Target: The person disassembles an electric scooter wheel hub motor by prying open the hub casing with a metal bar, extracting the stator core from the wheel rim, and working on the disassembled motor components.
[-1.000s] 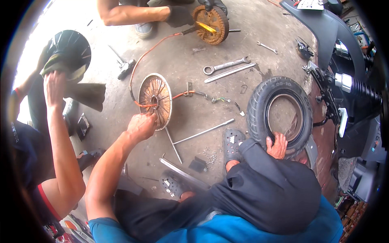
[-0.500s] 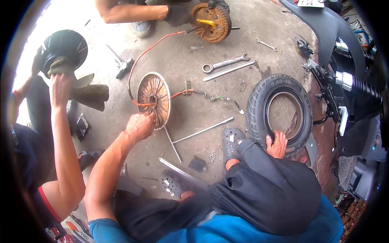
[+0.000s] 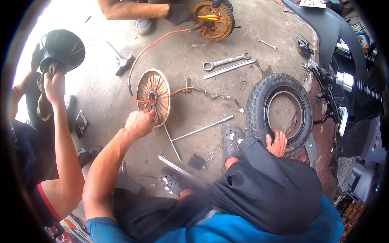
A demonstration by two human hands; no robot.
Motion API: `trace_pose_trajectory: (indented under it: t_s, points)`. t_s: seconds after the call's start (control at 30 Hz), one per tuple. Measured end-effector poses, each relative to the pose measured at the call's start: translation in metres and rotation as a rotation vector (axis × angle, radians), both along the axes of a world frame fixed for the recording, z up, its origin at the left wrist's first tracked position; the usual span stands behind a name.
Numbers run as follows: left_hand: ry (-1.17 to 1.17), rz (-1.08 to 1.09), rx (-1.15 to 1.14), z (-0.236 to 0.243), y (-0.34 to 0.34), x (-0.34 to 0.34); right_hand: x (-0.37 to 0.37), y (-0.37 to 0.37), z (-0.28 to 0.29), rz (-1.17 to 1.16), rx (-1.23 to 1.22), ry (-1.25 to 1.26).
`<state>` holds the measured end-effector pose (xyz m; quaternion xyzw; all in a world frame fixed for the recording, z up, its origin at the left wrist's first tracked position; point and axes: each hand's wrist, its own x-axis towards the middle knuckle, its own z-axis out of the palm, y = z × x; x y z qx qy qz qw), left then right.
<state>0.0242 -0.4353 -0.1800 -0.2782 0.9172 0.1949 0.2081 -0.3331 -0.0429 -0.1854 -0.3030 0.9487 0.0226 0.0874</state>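
My left hand point(image 3: 141, 122) is closed at the lower left edge of a round metal cover point(image 3: 162, 95), its fingertips over the rust-brown, ribbed inside face. An orange cable point(image 3: 135, 62) passes through the cover's centre, and its wire ends lie on the floor at the right. The other end leads to a rusty round motor core point(image 3: 211, 26), held by another person's black-gloved hands point(image 3: 181, 15). My right hand point(image 3: 277, 143) rests open on the near side of a black tyre point(image 3: 257, 103), fingers spread over its inner edge. The exact grip of my left fingers is partly hidden.
At the left another person holds a black round cover point(image 3: 69, 46) and a green cloth point(image 3: 41, 97). A combination wrench point(image 3: 227, 61), flat bar point(image 3: 229, 69), small wrench point(image 3: 267, 44), T-handle wrench point(image 3: 202, 128), hammer point(image 3: 125, 65) and several screws point(image 3: 210, 154) lie about. A scooter point(image 3: 356, 85) stands right.
The person at the left has moved the cloth into the black cover's narrow end, and it now hangs down. The motor core has turned slightly. My hands have hardly moved.
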Motion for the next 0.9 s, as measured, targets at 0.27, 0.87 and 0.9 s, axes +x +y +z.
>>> trace_pose_trajectory:
  t_s: [0.27,0.87,0.9]
  points:
    - [0.028,0.013,-0.004,0.004,0.002,-0.001,0.002,-0.006,0.01,0.012,-0.115,-0.074]
    - [0.093,0.01,-0.018,0.008,0.001,0.007,-0.005,0.008,-0.014,0.203,-0.164,0.096]
    - [0.118,0.017,-0.024,0.01,0.001,0.013,0.0,-0.002,-0.01,0.192,-0.152,0.064]
